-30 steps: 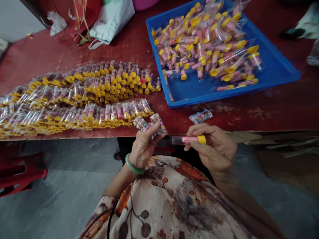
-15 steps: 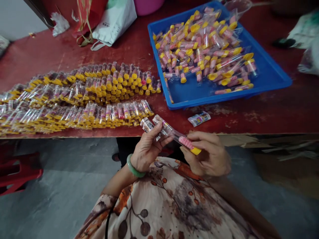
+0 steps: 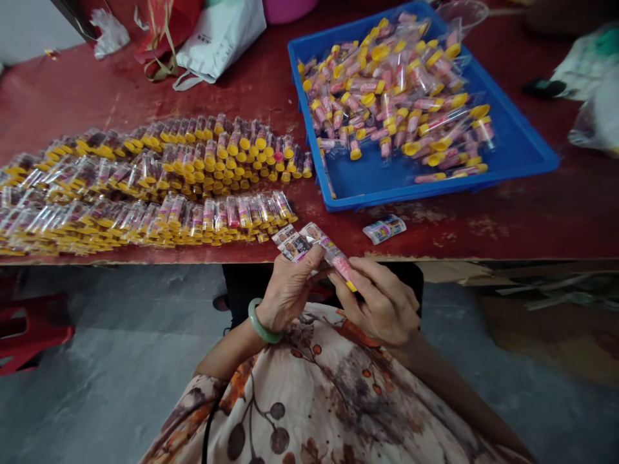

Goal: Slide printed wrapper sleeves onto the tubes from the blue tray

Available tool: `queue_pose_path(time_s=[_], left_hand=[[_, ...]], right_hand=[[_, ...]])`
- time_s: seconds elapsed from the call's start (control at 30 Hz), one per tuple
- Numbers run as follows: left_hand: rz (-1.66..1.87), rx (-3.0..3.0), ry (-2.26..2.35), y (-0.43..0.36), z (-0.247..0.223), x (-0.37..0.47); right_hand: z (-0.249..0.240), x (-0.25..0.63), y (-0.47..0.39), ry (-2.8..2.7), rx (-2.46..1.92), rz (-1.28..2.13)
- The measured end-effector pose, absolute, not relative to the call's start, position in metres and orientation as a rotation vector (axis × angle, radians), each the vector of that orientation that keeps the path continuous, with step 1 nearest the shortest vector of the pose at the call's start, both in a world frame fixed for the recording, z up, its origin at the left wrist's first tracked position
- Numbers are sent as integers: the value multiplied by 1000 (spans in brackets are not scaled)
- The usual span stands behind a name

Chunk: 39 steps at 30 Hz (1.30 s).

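Note:
My left hand (image 3: 290, 283), with a green bangle on the wrist, pinches printed sleeves (image 3: 291, 243) and the upper end of a clear tube (image 3: 333, 254). Pink pieces show inside this tube, and its yellow cap points down toward me. My right hand (image 3: 382, 299) grips the capped end between thumb and fingers. A printed sleeve surrounds the tube's upper part. Beyond my right hand, a loose printed sleeve (image 3: 384, 229) lies on the red table (image 3: 459, 229).
A blue tray (image 3: 520, 151) holds a heap of yellow-capped tubes (image 3: 367, 84). Stacked rows of labelled tubes (image 3: 193, 167) fill the table's left. Bags (image 3: 222, 38) lie behind them. A red stool (image 3: 36, 328) stands on the floor at left.
My right hand has moved left toward my left hand, and the tube now sits further inside the printed sleeve. The view has shifted slightly.

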<state>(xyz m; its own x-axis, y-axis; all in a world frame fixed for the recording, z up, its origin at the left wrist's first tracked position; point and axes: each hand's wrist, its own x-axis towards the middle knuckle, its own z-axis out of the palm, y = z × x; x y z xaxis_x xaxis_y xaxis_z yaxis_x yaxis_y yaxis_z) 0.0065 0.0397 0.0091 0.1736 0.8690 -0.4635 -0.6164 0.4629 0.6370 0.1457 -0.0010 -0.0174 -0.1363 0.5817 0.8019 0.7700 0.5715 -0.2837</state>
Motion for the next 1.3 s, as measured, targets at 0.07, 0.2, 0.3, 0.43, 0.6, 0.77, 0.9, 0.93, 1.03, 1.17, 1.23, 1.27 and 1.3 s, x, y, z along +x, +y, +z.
queue_pose_path(time_s=[0.07, 0.2, 0.3, 0.43, 0.6, 0.77, 0.9, 0.93, 1.03, 1.17, 1.23, 1.27, 1.3], left_hand=[[1061, 353, 905, 39, 8, 5], [1024, 382, 888, 40, 7, 0], [1005, 402, 839, 39, 6, -1], [976, 424, 779, 36, 6, 2], [966, 482, 777, 34, 6, 5], [982, 487, 805, 33, 6, 8], [1004, 487, 775, 32, 5, 8], [1000, 490, 765, 31, 4, 8], [980, 494, 739, 29, 3, 9], [977, 466, 744, 28, 3, 10], [983, 461, 751, 28, 2, 9], [984, 462, 753, 29, 2, 9], [978, 463, 759, 29, 1, 8]], right_hand=[[-15, 146, 2, -1872, -1074, -110], [-6, 152, 5, -1846, -1017, 318], [-3, 153, 5, -1703, -1063, 284], [-1, 145, 7, -1642, -1071, 104], [4, 138, 9, -1575, -1042, 73], [5, 137, 7, -1562, -1019, 67], [1, 137, 5, -1568, -1020, 49], [0, 137, 5, -1567, -1027, 38], [-2, 137, 3, -1584, -1067, -9], [0, 138, 3, -1651, -1100, -111], [2, 138, 4, -1685, -1098, -166], [3, 138, 4, -1699, -1096, -183], [4, 138, 5, -1708, -1093, -188]])
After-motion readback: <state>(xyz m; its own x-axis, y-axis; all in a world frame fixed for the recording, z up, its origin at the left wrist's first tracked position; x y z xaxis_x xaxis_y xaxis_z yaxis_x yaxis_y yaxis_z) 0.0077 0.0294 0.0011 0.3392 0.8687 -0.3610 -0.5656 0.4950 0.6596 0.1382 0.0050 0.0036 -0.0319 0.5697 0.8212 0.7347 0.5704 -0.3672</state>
